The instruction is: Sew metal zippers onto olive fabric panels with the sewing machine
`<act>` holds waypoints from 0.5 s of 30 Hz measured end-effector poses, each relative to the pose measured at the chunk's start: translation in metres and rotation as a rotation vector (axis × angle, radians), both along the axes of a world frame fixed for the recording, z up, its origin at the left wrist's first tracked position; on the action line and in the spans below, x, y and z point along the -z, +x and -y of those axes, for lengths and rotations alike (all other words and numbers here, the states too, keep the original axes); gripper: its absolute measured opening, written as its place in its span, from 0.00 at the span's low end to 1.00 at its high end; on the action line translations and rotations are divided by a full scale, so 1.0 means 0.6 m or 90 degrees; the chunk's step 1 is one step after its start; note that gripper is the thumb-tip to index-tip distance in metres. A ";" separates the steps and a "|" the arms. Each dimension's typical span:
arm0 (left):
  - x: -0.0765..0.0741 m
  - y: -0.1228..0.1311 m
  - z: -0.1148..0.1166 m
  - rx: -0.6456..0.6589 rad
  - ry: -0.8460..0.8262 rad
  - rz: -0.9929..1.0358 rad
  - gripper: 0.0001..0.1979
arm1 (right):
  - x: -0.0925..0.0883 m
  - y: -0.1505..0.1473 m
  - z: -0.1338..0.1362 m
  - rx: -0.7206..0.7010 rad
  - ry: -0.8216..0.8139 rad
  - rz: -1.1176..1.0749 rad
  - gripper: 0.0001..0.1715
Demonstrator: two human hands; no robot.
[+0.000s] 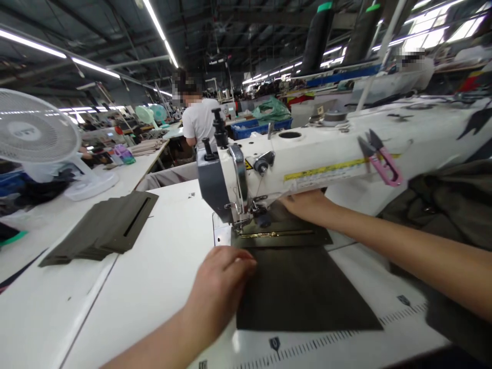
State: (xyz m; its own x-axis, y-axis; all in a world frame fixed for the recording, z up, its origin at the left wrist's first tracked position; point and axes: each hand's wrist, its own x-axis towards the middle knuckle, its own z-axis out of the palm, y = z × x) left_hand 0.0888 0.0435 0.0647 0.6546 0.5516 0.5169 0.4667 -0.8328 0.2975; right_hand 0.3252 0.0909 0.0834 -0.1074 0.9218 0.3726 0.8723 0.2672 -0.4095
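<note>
A dark olive fabric panel (303,292) lies flat on the white sewing table, its far part under the head of a sewing machine (240,179). A gold-toothed zipper (269,234) runs across the fabric close to the presser foot (239,227). My left hand (223,279) is at the panel's left edge, fingers curled and pressed together on the cloth, just in front of the needle area. Beneath the machine's arm, my right hand (305,205) reaches onto the far part of the fabric; its fingers are mostly hidden behind the machine.
A stack of olive fabric pieces (103,225) with slots lies at left. Pink thread snips (380,159) rest against the machine's arm. Bunched olive cloth (442,210) sits at right. A white fan (34,128) stands at left; a person in a white shirt (202,120) works beyond.
</note>
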 end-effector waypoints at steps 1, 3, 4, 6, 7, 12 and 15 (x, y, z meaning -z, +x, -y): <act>0.002 -0.019 -0.014 -0.042 0.019 -0.037 0.08 | 0.001 -0.008 0.020 -0.020 0.012 0.017 0.08; 0.010 -0.043 -0.044 -0.048 0.074 -0.106 0.09 | 0.010 -0.030 0.070 -0.107 0.048 0.054 0.09; 0.014 -0.049 -0.057 -0.022 0.096 -0.128 0.10 | 0.017 -0.044 0.096 -0.167 0.057 0.065 0.09; 0.021 -0.049 -0.077 0.029 0.122 -0.156 0.11 | 0.034 -0.070 0.138 -0.238 0.072 0.102 0.08; 0.023 -0.046 -0.082 0.038 0.124 -0.160 0.11 | 0.041 -0.081 0.149 -0.248 0.074 0.123 0.08; 0.015 -0.030 -0.078 -0.038 0.091 -0.146 0.10 | 0.043 -0.113 0.124 -0.129 0.025 0.226 0.09; 0.009 -0.029 -0.074 -0.061 0.088 -0.137 0.10 | 0.034 -0.123 0.094 -0.094 -0.057 0.254 0.12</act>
